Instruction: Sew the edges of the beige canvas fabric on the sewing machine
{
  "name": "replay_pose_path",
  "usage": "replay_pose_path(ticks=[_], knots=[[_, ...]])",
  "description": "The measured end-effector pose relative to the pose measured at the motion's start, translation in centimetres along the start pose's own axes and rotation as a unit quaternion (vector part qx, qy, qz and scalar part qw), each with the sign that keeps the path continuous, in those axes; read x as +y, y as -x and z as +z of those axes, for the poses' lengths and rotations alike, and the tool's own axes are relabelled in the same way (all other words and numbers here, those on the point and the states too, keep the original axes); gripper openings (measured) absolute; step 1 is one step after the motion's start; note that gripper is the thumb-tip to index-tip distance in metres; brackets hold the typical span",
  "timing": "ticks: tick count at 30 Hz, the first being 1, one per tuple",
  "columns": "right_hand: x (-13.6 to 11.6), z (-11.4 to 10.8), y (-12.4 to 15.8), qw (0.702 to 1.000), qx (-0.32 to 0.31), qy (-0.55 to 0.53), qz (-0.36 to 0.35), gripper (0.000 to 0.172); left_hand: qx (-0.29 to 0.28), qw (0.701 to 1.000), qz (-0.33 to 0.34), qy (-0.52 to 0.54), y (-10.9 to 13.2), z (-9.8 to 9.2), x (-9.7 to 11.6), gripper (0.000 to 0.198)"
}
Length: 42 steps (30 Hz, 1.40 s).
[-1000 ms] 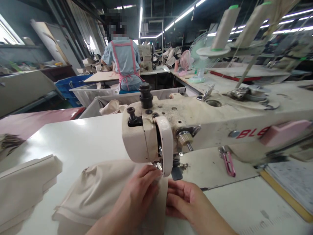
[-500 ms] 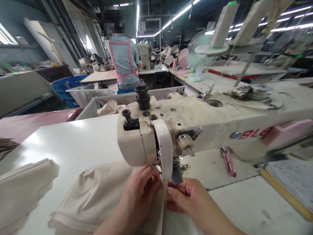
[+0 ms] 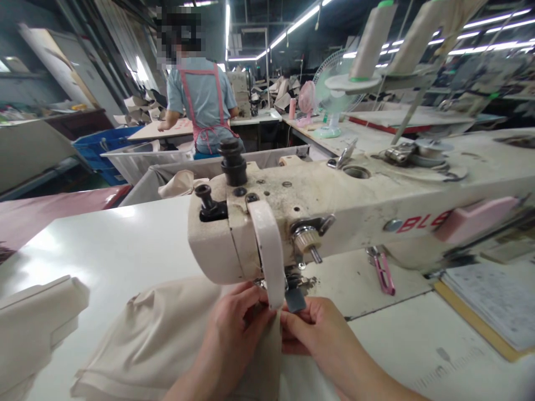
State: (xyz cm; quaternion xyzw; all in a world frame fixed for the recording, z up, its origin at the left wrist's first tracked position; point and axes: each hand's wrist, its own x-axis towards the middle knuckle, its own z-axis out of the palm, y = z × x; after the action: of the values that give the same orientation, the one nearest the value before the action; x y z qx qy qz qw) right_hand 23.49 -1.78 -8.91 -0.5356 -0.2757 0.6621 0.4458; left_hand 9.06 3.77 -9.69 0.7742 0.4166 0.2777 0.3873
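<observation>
A beige fabric piece (image 3: 167, 328) lies on the white table, its right edge running under the head of the sewing machine (image 3: 234, 239). My left hand (image 3: 234, 328) is closed on the fabric just left of the needle area, fingers curled and pressed down. Right of that edge, my right hand (image 3: 311, 328) pinches the fabric's border between thumb and fingers. The white guard (image 3: 267, 250) of the machine hides the needle and part of my fingertips. More beige fabric pieces (image 3: 37, 328) lie stacked at the left.
Pink thread snips (image 3: 383, 273) lie behind my right hand. A clipboard with papers (image 3: 489, 306) is at the right. Thread cones (image 3: 371, 42) stand above the machine arm. Beyond the table are a grey cloth-lined bin (image 3: 146, 181) and a person (image 3: 204, 106) in a pink-strapped apron.
The whole view has shifted slightly, so the machine appears further left. Both hands keep hold of the fabric beside the machine head. The person's left arm now shows, reaching out over a board.
</observation>
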Motion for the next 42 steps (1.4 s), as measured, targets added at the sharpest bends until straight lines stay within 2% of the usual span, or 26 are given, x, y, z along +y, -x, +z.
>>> replay_pose_path(ticks=[7,9,12,14,21,24,25,26,27,28,29,31,32,33,34,36,39,42], knots=[[0.2,0.1,0.1,0.999,0.024,0.022,-0.015,0.022,0.011,0.999,0.012,-0.030,0.2,-0.5,0.2,0.011],[0.2,0.2,0.0,1.000,0.020,0.018,-0.014,0.023,-0.024,0.997,0.035,-0.057,0.1,-1.2,0.4,0.010],[0.3,0.3,0.0,1.000,0.014,0.013,-0.012,0.024,-0.105,0.990,0.062,-0.076,-0.4,-2.1,0.6,0.013],[0.3,0.3,0.0,1.000,0.020,0.013,-0.009,0.025,-0.133,0.986,0.066,-0.078,-0.7,-2.6,0.7,0.012],[0.1,0.5,-0.3,0.999,0.009,0.042,-0.015,0.026,-0.109,0.990,0.035,-0.077,-1.1,-2.8,0.3,0.012],[0.4,0.4,-0.3,0.994,0.032,0.095,-0.036,0.020,-0.081,0.993,-0.016,-0.087,-1.0,-2.3,0.1,0.014],[0.6,0.2,-0.2,0.989,0.048,0.125,-0.063,0.016,-0.070,0.993,-0.040,-0.089,-1.0,-2.0,0.0,0.013],[0.9,0.0,0.0,0.976,0.062,0.174,-0.113,0.018,-0.058,0.993,-0.062,-0.088,-1.0,-1.8,-0.2,0.013],[1.2,-0.3,0.2,0.950,0.070,0.245,-0.180,0.025,-0.047,0.992,-0.080,-0.086,-1.0,-1.6,-0.3,0.012],[1.5,-0.6,0.4,0.905,0.069,0.331,-0.258,0.035,-0.036,0.991,-0.093,-0.084,-1.0,-1.5,-0.3,0.012],[1.8,-0.9,0.6,0.843,0.057,0.420,-0.332,0.041,-0.028,0.991,-0.104,-0.083,-1.1,-1.3,-0.3,0.013],[2.3,-1.5,0.7,0.703,0.028,0.558,-0.441,0.042,-0.016,0.988,-0.127,-0.081,-1.3,-1.2,-0.1,0.017],[2.4,-1.6,0.6,0.657,0.022,0.591,-0.467,0.039,-0.012,0.987,-0.138,-0.081,-1.5,-1.2,0.1,0.019],[2.5,-1.8,0.5,0.626,0.017,0.610,-0.485,0.036,-0.007,0.986,-0.146,-0.081,-1.6,-1.2,0.4,0.021],[2.6,-1.8,0.4,0.608,0.014,0.618,-0.499,0.033,-0.003,0.985,-0.153,-0.082,-1.7,-1.2,0.7,0.023],[2.4,-1.9,0.2,0.599,0.010,0.621,-0.506,0.031,0.003,0.984,-0.160,-0.083,-2.0,-1.3,1.2,0.025],[1.9,-1.9,0.1,0.611,-0.008,0.628,-0.481,0.033,0.011,0.984,-0.161,-0.081,-2.2,-1.3,1.4,0.026],[1.4,-1.9,0.1,0.637,-0.035,0.628,-0.445,0.040,0.021,0.985,-0.151,-0.076,-2.3,-1.3,1.3,0.022]])
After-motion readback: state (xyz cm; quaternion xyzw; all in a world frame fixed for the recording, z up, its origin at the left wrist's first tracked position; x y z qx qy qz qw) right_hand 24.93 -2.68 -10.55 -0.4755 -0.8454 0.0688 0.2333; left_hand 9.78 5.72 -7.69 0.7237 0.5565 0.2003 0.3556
